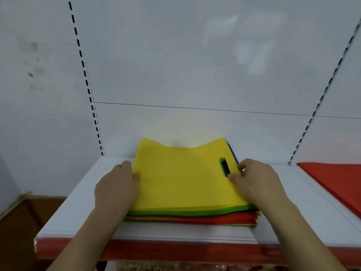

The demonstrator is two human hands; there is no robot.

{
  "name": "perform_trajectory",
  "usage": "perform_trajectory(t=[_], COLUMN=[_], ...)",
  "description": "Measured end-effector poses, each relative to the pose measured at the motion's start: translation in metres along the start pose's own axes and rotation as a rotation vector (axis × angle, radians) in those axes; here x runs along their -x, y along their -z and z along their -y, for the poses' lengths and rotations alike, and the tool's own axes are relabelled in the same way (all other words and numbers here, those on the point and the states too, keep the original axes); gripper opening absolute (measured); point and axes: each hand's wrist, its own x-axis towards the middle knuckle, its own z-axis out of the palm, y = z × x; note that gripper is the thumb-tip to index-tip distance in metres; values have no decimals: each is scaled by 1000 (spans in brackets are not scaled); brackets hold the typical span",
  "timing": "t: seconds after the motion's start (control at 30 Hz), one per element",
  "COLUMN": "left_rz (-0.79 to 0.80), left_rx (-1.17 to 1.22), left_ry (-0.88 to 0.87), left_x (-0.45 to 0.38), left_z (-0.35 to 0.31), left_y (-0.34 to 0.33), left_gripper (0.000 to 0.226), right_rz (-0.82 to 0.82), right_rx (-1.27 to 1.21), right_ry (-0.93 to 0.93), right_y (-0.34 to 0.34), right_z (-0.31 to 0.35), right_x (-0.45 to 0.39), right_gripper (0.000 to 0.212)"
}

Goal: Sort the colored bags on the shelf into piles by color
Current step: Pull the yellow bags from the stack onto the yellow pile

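Note:
A stack of flat colored bags [191,218] lies on the white shelf [78,208]. A yellow bag [179,177] is on top, with green, red and yellow layers showing at the front edge and a blue edge at the back right. My left hand [117,184] grips the yellow bag's left edge, thumb on top. My right hand [256,178] pinches the yellow bag's right edge beside its handle cut-out [225,166]. The far edge of the yellow bag curls up against the back panel.
A red bag [336,182] lies flat on the shelf to the right. White back panels with slotted uprights [320,98] rise behind. The shelf's front edge has a red strip [156,249]. A brown cardboard box [23,218] sits low at the left.

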Motion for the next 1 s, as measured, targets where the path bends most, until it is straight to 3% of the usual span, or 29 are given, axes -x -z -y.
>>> perform_trajectory(t=[0.33,0.47,0.63,0.73,0.87,1.0], left_rz=[-85,-289,-331,-331,-417,-352], left_rx=[-134,-119,114,308,494,563], left_ry=[-90,-201,-133,-121,-235,-319], left_x=[9,10,9,13,15,22], left_z=[1,-1,-10,-19,-21,-33], left_y=[1,4,28,42,45,39], left_gripper=[22,33,34,45,31,31], right_rz=[-298,-487,-674,-607,-640,-704], right_rx=[79,-47,-180,-376,-494,-424], right_ry=[89,160,274,243,315,309], right_y=[-18,-20,-11,3,12,14], right_z=[-7,-12,-10,-7,-15,-27], right_x=[9,11,17,23,31,38], right_gripper=[19,9,16,30,35,36])
